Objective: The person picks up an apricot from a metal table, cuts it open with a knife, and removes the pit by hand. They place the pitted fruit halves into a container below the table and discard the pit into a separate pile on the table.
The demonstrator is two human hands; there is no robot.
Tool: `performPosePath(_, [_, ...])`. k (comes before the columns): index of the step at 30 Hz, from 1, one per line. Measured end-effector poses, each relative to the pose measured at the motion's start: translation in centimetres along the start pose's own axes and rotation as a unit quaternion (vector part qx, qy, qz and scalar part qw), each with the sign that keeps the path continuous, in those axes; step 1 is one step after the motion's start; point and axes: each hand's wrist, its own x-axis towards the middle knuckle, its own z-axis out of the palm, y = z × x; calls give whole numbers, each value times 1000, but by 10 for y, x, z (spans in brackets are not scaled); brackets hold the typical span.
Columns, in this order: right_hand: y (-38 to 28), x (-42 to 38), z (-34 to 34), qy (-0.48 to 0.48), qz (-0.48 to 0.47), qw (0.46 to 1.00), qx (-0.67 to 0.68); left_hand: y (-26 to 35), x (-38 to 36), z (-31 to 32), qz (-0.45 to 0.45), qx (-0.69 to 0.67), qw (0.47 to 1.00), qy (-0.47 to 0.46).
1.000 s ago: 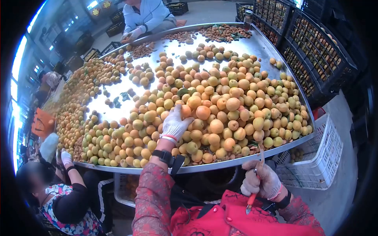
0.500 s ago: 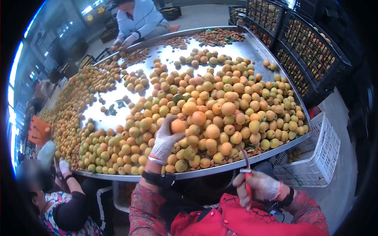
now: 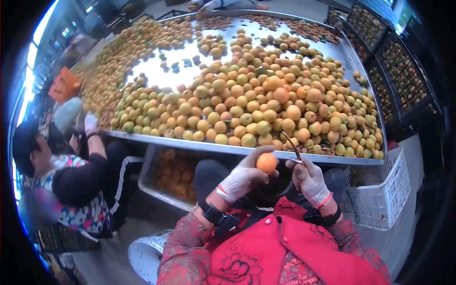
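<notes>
Gloved in white, my left hand [image 3: 244,176] grips a single orange apricot [image 3: 267,163] in front of my lap. My right hand [image 3: 309,183], gloved too, is wrapped round a knife [image 3: 292,146] whose thin curved blade points up and overlaps the table's front rim. The apricot and the knife hand are close together, a short gap between them. Just beyond both hands, a large heap of apricots [image 3: 218,104] covers much of the metal table [image 3: 204,147].
Under the table a tub [image 3: 146,173] holds opened orange fruit. A white crate [image 3: 380,204] stands at the right, with stacked black crates [image 3: 403,80] behind it. A white bucket [image 3: 142,259] is at lower left. One person [image 3: 71,175] sits at the left; another's hands show at the far edge.
My left hand has drawn back from the heap with the apricot, to in front of my lap. My right hand with the knife is now beside it. The view has tilted down.
</notes>
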Motion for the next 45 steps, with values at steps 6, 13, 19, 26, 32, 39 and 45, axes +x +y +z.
performPosePath(6, [12, -11, 16, 6, 29, 999, -27, -18, -33, 7, -7, 33, 997, 66])
performPosePath(13, [-2, -19, 33, -55, 70, 996, 16, -12, -45, 15, 74, 8, 996, 40])
performPosePath(19, [-13, -23, 35, -71, -9, 996, -44, -8, -47, 27, 78, 37, 996, 24])
performPosePath(26, [-10, -24, 33, -86, -28, 989, -116, -15, -36, 28, 76, 34, 992, 93])
performPosePath(32, [-5, -22, 32, -38, -73, 982, -168, -18, -24, 28, 84, -92, 986, 108])
performPosePath(39, [18, -9, 34, 78, -123, 976, -162, -37, -15, 36, 81, -63, 993, 55])
performPosePath(45, [-2, -12, 26, 32, 39, 998, 24, -16, -16, 40, 130, 328, 929, 115])
